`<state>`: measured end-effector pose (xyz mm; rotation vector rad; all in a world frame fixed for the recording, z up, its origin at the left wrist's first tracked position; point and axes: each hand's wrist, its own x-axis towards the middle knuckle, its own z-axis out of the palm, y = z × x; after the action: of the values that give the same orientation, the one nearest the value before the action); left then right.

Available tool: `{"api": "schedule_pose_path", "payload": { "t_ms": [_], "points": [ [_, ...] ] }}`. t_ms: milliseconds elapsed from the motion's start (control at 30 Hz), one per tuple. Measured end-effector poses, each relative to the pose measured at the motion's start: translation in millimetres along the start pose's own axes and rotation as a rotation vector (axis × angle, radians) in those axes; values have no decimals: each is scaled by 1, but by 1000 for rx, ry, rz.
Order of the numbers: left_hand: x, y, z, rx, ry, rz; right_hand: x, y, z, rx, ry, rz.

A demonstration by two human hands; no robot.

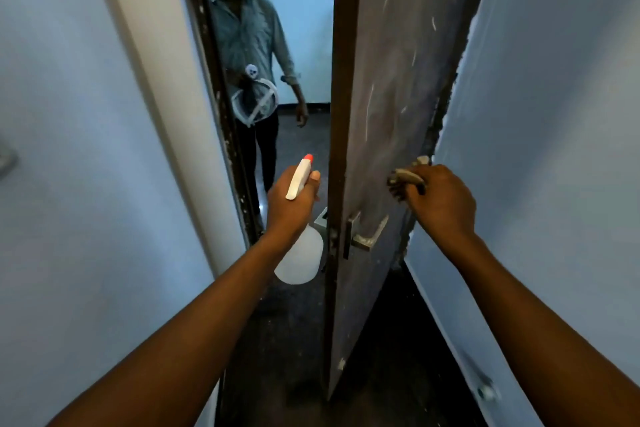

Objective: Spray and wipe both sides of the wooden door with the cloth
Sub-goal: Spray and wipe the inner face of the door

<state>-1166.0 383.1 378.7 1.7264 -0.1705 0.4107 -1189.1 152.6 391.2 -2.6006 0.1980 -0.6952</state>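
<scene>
A: Left first. The left hand (292, 199) is wrapping closed around the neck of the translucent white plastic spray bottle with the orange-tipped nozzle (300, 218); the nozzle is pointing up and away, into the gap, not at the panel. Past it a person in a pale striped shirt (254, 55) is standing in the doorway.

B: And the door?

A: The dark grey-brown flat wooden door (388, 107) is standing ajar, centre frame, its edge facing the camera, between the pale painted walls (86, 114). The face is looking dull and chalky, with whitish curved streaks and smears. The angular metal lever handle (367, 236) is paint-flecked.

B: Right side?

A: The right hand (438, 201) is fisting shut on the crumpled grey cloth (407, 178), pressing it against the door face just above the handle.

B: Tips?

A: Probably the wiping step. Best to be flattening the cloth, running overlapping strokes top down, and keeping the bottle clear. The far face is hidden; can't tell its state.
</scene>
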Motion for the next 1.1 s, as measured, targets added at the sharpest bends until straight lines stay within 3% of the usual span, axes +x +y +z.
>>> {"api": "schedule_pose_path", "payload": {
  "t_ms": [100, 200, 300, 700, 1100],
  "points": [
    [10, -6, -14, -11, 86, -51, 26, -4, 47, -30, -277, -247],
    [25, -14, -28, 37, 150, -47, 48, -19, 100, -215, -574, -497],
    [47, -31, -40, 74, 202, -61, 65, -34, 137, -322, -710, -633],
    [146, -95, -81, 100, 359, -171, 147, -113, 235, -389, -738, -786],
    [206, -118, -104, 144, 404, -200, 200, -168, 307, -331, -641, -771]
  ]
}}
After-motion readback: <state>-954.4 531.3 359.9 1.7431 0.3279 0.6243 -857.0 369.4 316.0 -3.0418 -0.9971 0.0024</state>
